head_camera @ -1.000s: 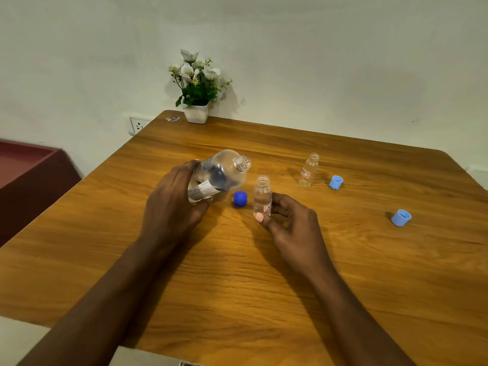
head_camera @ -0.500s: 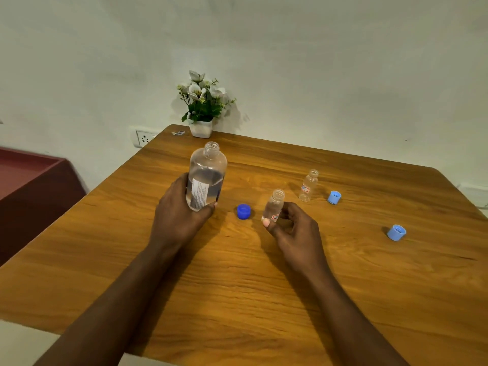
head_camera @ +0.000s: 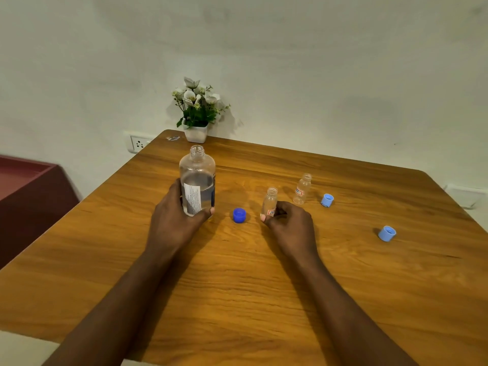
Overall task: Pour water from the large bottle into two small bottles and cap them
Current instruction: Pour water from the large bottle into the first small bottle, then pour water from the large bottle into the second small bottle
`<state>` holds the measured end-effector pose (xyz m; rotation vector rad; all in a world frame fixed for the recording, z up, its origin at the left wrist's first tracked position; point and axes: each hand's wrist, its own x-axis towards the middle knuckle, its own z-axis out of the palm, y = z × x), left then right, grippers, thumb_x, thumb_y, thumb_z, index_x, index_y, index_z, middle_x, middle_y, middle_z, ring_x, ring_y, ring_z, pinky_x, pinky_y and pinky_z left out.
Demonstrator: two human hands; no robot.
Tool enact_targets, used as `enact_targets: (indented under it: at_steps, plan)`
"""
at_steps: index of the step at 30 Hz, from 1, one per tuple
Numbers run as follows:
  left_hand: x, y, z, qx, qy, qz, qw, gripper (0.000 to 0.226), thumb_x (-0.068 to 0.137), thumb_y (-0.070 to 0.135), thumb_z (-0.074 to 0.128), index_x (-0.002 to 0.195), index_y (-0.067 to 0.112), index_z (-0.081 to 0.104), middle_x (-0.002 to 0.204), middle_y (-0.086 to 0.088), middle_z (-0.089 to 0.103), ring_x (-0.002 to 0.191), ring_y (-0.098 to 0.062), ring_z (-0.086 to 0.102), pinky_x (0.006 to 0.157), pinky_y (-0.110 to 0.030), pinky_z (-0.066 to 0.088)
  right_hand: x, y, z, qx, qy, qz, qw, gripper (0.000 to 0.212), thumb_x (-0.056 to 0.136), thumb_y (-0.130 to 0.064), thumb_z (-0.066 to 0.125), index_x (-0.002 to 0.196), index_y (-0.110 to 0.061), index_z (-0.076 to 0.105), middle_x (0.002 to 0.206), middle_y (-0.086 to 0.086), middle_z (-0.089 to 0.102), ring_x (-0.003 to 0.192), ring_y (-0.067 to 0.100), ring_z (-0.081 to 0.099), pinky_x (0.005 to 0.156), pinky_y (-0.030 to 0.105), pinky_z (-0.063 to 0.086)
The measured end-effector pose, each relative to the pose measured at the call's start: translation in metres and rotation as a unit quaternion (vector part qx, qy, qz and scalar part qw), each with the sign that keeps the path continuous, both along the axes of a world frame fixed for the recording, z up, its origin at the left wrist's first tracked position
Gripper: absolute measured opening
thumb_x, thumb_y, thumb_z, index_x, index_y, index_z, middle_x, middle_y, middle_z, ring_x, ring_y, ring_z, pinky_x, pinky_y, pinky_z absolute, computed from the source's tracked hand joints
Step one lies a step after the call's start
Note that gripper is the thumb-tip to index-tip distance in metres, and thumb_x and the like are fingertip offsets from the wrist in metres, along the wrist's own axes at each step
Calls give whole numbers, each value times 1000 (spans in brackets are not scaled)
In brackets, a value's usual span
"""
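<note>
left hand fingers wrap large bottle: clear, uncapped, white label unreadable | right hand fingers pinch small bottle: uncapped, red-edged label | blue cap between both fingers

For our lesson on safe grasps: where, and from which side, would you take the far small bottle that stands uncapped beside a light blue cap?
Probably round its straight body at the label, from the near side. The far small bottle stands upright, mouth open, so leave the narrow neck free; the light blue cap lies close on its right.
</note>
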<state>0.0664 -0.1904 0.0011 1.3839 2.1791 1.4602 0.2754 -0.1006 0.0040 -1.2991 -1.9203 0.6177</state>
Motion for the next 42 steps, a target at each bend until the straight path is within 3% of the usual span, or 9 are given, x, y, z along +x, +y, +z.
enact_targets:
  at_steps: [5, 8, 11, 14, 18, 23, 29, 35, 42]
  plan:
    - [2, -5, -1, -15, 1, 26, 1000, 108, 65, 49, 81, 149, 26, 17, 146, -2, 43, 130, -23, 45, 100, -49, 45, -2, 0, -1, 10, -27, -3, 1000, 31, 78, -31, 76, 103, -14, 73, 99, 1, 75, 91, 21, 68, 83, 46, 53]
    - [8, -11, 0, -6, 5, 59, 998, 108, 65, 43, 83, 148, 26, 16, 145, -6, 41, 127, -23, 46, 95, -43, 47, 1, -1, -1, 0, -27, 8, 1000, 37, 77, -29, 77, 110, -15, 71, 102, 0, 74, 94, 19, 67, 85, 45, 53]
    - [15, -20, 0, 3, 12, 75, 997, 102, 65, 37, 84, 144, 24, 21, 137, -8, 44, 118, -21, 49, 86, -37, 48, 9, -3, 1, -37, 15, 8, 999, 55, 77, -28, 79, 127, -12, 62, 113, 2, 71, 102, 15, 64, 91, 32, 52]
    - [24, -29, -2, 0, 7, 88, 996, 93, 67, 31, 84, 140, 22, 27, 128, -9, 47, 110, -20, 50, 81, -36, 47, 20, -4, 1, -49, 79, -22, 995, 47, 83, -26, 74, 125, -9, 63, 112, 4, 71, 101, 12, 64, 88, 24, 50]
    - [42, -40, -2, 11, 37, 82, 996, 61, 75, 23, 78, 125, 20, 42, 107, -2, 53, 94, -17, 52, 71, -34, 47, 35, 3, 2, -27, 127, -87, 988, 34, 85, -15, 70, 118, -7, 67, 108, 7, 73, 95, 15, 67, 84, 27, 53]
    - [75, -41, -3, 2, 94, 11, 995, 27, 79, 18, 74, 102, 18, 61, 84, 4, 58, 77, -12, 56, 66, -31, 46, 42, 20, 3, -16, 114, -129, 985, 37, 83, -12, 71, 119, -7, 66, 108, 8, 72, 99, 22, 68, 87, 37, 54]
    - [91, -26, -2, -17, 108, -16, 994, 23, 80, 18, 72, 103, 16, 67, 94, 3, 64, 85, -8, 56, 72, -27, 44, 37, 43, 4, -35, 82, -144, 986, 46, 81, -24, 74, 125, -14, 63, 119, 5, 69, 111, 26, 62, 88, 35, 50]
    - [88, -25, -3, -15, 118, -12, 993, 25, 78, 17, 75, 102, 14, 68, 92, 7, 62, 79, -3, 53, 66, -8, 33, 28, 56, 6, -45, 58, -158, 985, 50, 78, -30, 76, 125, -19, 63, 119, 2, 69, 108, 26, 64, 86, 37, 51]
    - [85, -24, -5, -9, 94, -9, 995, 23, 78, 18, 75, 100, 16, 67, 91, 6, 63, 80, -4, 56, 68, -18, 40, 23, 57, 6, -52, 36, -176, 982, 38, 79, -31, 75, 116, -23, 69, 112, -1, 72, 104, 24, 66, 83, 36, 52]
